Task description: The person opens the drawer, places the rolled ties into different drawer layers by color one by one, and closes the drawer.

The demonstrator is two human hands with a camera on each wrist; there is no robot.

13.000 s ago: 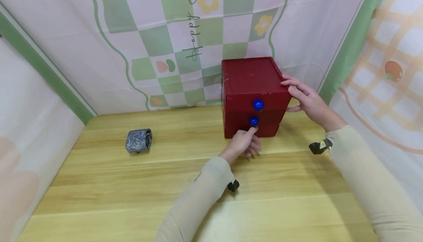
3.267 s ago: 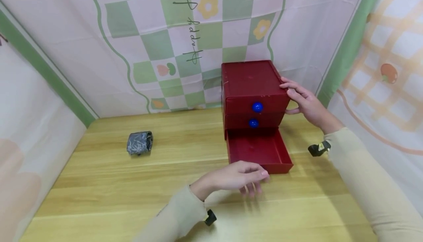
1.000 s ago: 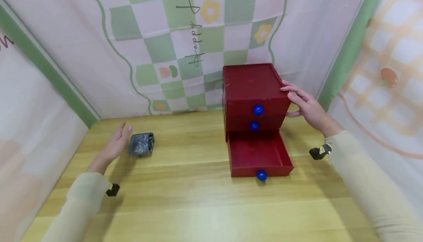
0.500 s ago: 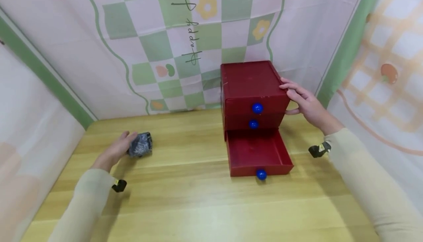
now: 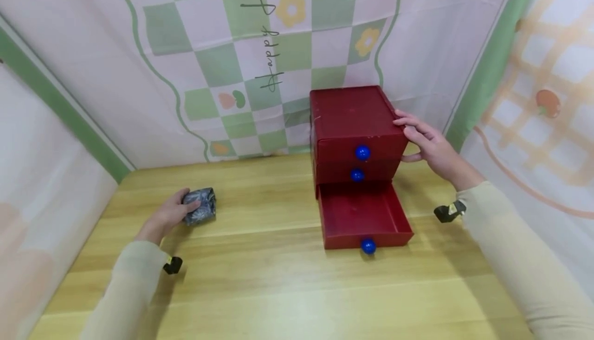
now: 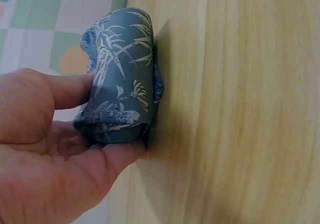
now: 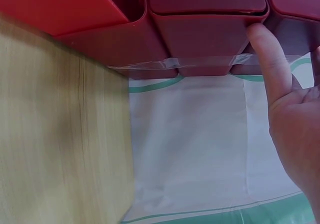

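My left hand (image 5: 170,213) pinches a rolled blue-grey cloth (image 5: 201,206) with a pale leaf pattern, at the table's left. In the left wrist view the thumb lies on one side of the cloth roll (image 6: 120,69) and the fingers on the other; whether it touches the table I cannot tell. A dark red drawer cabinet (image 5: 352,110) with blue knobs stands at the back right. Its bottom drawer (image 5: 362,211) is pulled out and looks bare inside; the two upper drawers are closed. My right hand (image 5: 433,149) rests on the cabinet's right side with extended fingers, and holds nothing.
The wooden table (image 5: 260,288) runs between the cloth and the cabinet. A printed curtain (image 5: 250,113) hangs behind, with more fabric at both sides. Clear tape (image 7: 200,61) crosses the cabinet's side in the right wrist view.
The bottom drawer was pulled out earlier. My left hand then went left to the cloth, closed its fingers on it and shifted it slightly. The right hand stays at the cabinet.
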